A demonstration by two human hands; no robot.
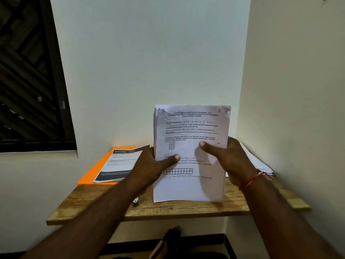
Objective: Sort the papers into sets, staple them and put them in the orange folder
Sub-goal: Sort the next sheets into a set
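Two hands gripped one thick stack of papers, upright with its printed front page facing the person. The left hand clasped the stack's left edge, thumb laid across the page. The right hand clasped the right edge likewise, a red thread round its wrist. Below both hands the stack's lower edge reached the wooden table; contact could not be told. Left of the left hand lay the orange folder, a printed sheet on top. More white papers lay behind the right hand. A small object lay under the left wrist, too blurred to name.
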